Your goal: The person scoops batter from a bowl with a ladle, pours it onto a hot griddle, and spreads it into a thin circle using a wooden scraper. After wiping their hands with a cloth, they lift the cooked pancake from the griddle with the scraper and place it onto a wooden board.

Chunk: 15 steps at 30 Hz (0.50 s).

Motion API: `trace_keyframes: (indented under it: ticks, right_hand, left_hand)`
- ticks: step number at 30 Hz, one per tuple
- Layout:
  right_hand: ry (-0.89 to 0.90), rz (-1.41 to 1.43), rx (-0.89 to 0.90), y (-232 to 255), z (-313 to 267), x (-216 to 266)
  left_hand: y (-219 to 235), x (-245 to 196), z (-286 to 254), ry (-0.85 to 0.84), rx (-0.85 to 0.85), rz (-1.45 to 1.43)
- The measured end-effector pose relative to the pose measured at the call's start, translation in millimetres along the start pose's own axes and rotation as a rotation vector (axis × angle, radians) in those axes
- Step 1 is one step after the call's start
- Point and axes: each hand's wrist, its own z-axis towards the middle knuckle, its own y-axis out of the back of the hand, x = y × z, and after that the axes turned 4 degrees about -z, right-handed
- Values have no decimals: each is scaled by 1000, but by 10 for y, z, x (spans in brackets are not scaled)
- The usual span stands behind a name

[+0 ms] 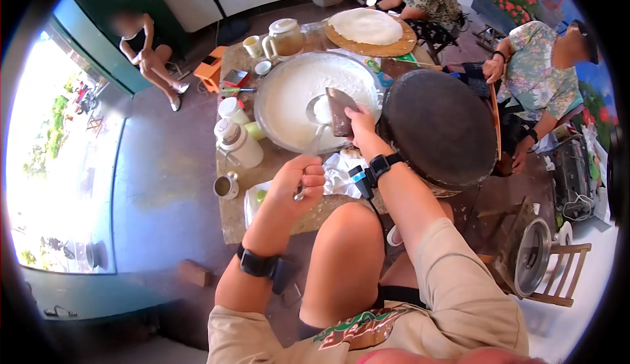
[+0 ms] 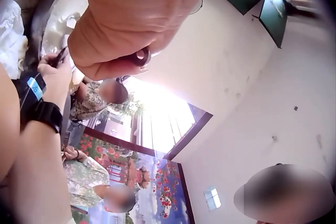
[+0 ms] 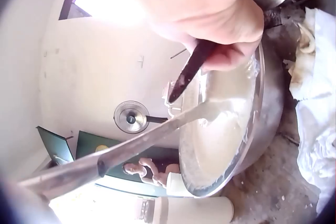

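Observation:
My left hand (image 1: 296,183) grips the handle of a metal ladle (image 3: 142,142) in front of a wide basin (image 1: 261,122). The ladle's bowl holds some white batter (image 1: 289,88) and hangs over the batter that fills the basin. My right hand (image 1: 363,126) holds a flat dark scraper (image 1: 340,111) by one edge, right at the ladle's bowl. In the right wrist view the scraper appears edge-on as a thin dark blade. To the right of the basin lies a large round black griddle (image 1: 440,128).
A thin white sheet (image 1: 365,28) covers a round board at the back. Jugs, a white flask (image 1: 239,142), a metal cup (image 1: 226,185) and white cloths (image 1: 341,174) crowd the table. One person (image 1: 545,79) sits by the griddle, another (image 1: 426,3) behind; a third (image 1: 149,49) sits by the door.

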Motion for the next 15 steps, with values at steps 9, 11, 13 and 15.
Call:
trace_keyframes:
  ticks: [9, 11, 13, 15]
  right_hand:
    - [225, -69, -40, -19, -75, -319]
    - [247, -10, -1, -7, -101, -316]
    - [270, 45, 34, 3, -118, -328]
    - [302, 102, 62, 12, -119, -319]
  left_hand:
    - [-274, 58, -76, -37, 0, -10]
    - [-338, 51, -105, -36, 28, 0]
    - [-387, 27, -125, -6, 51, -49]
    - [-407, -14, -133, 2, 91, -77]
